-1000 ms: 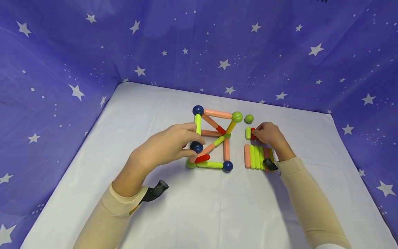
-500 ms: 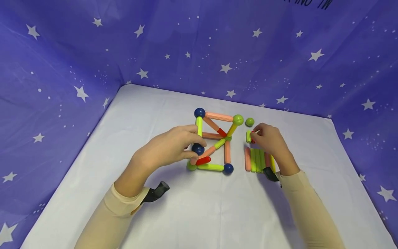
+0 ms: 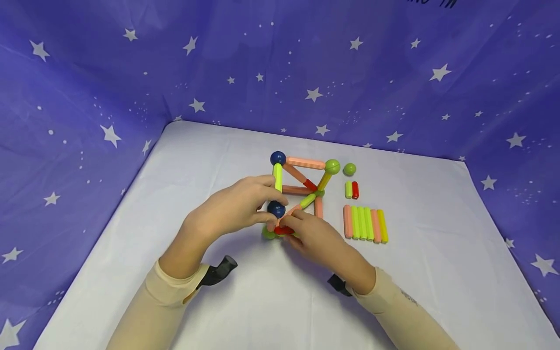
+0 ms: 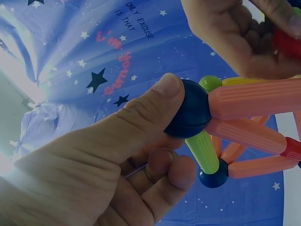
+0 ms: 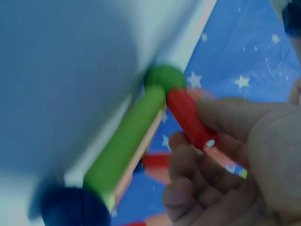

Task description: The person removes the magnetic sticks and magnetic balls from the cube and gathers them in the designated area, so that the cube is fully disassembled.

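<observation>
A frame of magnetic sticks and balls stands on the white tabletop in the head view. My left hand (image 3: 234,204) pinches a dark blue ball (image 4: 190,110) at its near left upper corner, thumb on one side. From that ball run a yellow-green stick (image 3: 278,176) and salmon sticks (image 4: 256,98). Lower down, my right hand (image 3: 321,243) pinches a short red stick (image 5: 188,115) between thumb and fingers. One end of this stick meets a green ball (image 5: 164,77); its other end shows a shiny metal tip. A long green stick (image 5: 127,141) joins the same ball.
Right of the frame lie a loose green ball (image 3: 349,169), a short yellow-green stick (image 3: 348,190) and a short red stick (image 3: 355,190). Nearer, several long sticks (image 3: 365,223) lie in a row. A purple starry cloth (image 3: 315,63) hangs behind and at the sides.
My right hand has left the loose short red stick on the table and moved left to the frame, where it now pinches another short red stick. My left hand keeps its place on the blue ball.
</observation>
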Action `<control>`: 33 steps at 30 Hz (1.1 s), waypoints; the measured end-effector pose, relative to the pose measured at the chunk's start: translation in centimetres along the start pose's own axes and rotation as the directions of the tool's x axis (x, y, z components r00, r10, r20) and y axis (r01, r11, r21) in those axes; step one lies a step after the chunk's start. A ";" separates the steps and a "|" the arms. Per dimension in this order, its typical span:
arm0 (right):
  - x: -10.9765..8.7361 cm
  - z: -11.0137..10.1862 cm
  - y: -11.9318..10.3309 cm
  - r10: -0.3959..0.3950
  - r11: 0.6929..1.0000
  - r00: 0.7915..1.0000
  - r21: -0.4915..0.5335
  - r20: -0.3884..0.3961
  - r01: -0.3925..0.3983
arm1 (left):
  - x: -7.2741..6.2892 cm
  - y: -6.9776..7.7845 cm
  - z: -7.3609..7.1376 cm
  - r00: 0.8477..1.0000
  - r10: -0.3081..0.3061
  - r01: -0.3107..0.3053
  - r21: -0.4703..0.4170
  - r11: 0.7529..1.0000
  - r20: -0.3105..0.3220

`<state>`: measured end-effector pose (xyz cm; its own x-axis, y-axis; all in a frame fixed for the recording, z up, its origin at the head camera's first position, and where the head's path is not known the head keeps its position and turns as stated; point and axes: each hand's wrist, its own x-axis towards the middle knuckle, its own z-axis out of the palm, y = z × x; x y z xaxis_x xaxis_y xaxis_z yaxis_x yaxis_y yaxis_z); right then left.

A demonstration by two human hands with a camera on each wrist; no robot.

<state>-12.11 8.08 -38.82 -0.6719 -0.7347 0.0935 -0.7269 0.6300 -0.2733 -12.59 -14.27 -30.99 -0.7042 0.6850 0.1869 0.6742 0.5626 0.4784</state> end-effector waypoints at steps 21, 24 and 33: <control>-4.9 -1.2 3.4 0.138 0.978 0.987 0.149 0.078 -0.148 | 0.2 0.1 0.2 1.000 -0.002 0.002 0.017 1.000 0.004; -5.2 -3.0 6.3 0.294 0.931 0.956 0.219 0.025 -0.292 | 0.2 0.1 0.2 1.000 -0.009 0.009 0.021 1.000 0.011; -5.0 -7.2 15.6 0.710 0.698 0.704 0.132 0.000 -0.703 | 0.2 0.1 0.4 1.000 -0.011 0.011 0.020 1.000 0.005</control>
<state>-21.16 23.36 -36.69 -0.9893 -0.0703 -0.1277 -0.0162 0.9235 -0.3833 -12.60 -13.93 -31.26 -0.7106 0.6810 0.1771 0.6706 0.5793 0.4634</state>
